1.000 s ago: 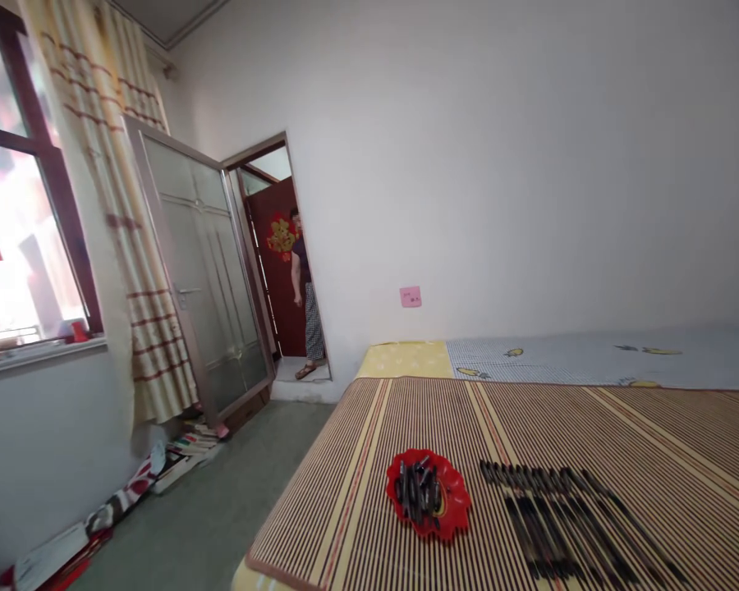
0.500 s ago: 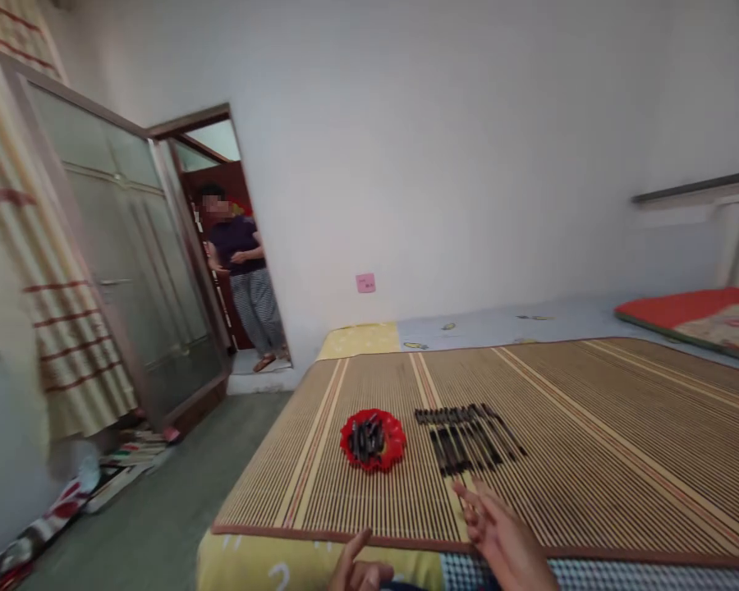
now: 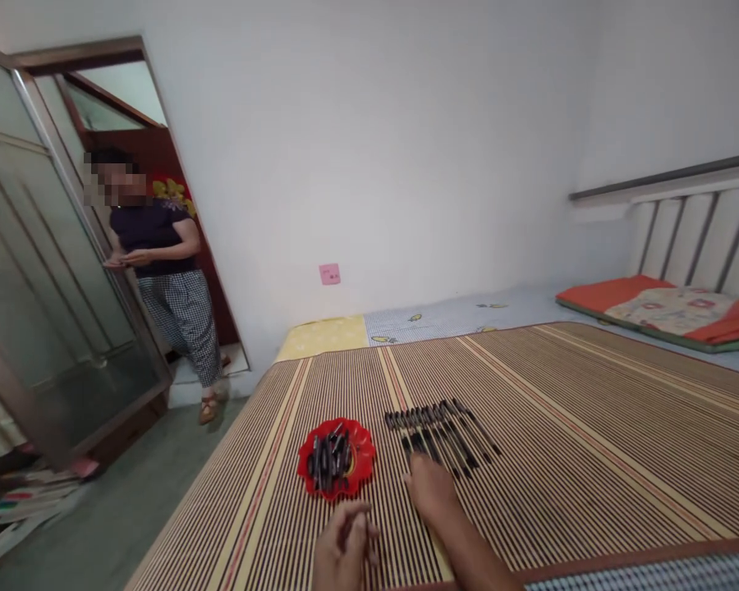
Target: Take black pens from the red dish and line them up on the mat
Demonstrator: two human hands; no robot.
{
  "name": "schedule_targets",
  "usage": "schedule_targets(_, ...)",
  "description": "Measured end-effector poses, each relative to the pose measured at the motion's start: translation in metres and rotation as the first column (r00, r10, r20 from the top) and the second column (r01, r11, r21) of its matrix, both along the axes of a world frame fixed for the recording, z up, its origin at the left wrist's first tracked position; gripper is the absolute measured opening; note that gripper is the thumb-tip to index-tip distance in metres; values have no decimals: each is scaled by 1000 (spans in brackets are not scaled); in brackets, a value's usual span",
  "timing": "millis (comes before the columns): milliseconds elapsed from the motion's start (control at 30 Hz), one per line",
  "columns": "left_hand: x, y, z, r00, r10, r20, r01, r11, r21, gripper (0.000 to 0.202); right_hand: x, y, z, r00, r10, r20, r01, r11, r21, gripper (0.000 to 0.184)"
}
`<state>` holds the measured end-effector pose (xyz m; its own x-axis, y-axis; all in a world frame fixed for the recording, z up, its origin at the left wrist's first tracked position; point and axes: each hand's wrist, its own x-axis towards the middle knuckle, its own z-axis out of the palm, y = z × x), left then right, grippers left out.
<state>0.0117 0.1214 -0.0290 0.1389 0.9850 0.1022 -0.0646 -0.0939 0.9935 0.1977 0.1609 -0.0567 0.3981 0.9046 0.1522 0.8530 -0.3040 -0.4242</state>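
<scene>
A row of dark pens (image 3: 452,435) lies side by side on a striped bamboo mat (image 3: 566,460). My right hand (image 3: 431,488) reaches in over the lower ends of the leftmost pens. Its fingertips point away and are mostly hidden behind the hand, so any grip is out of sight. To the left sits a red scalloped dish (image 3: 369,464) holding several dark pen-like pieces (image 3: 329,461). Just below the dish is my left hand (image 3: 343,542), its fingers loosely bent and apart, with nothing visible in them.
The mat covers a bed with yellow and blue sheets (image 3: 323,335). A folded orange quilt (image 3: 616,291) lies at the far right by a railing (image 3: 683,230). Another person (image 3: 160,246) stands in the doorway at left, beside an open glass door (image 3: 55,246).
My right hand has moved forward onto the left pens. My left hand has come further into view, below the dish. The view has turned right, and the person in the doorway has stepped nearer.
</scene>
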Motion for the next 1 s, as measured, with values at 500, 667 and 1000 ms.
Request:
schedule_targets(500,56,84,-18,972,63,227,-44,995,-91,39,5,10,-26,997,48,63,-39,990,-138,22)
schedule_targets(667,49,87,-12,985,16,169,0,996,-94,41,13,3,-14,995,-13,-99,9,999,-36,12)
schedule_targets(1000,32,88,4,888,-84,453,219,942,-255,41,3,-16,9,372,339,-864,-199,938,283,23)
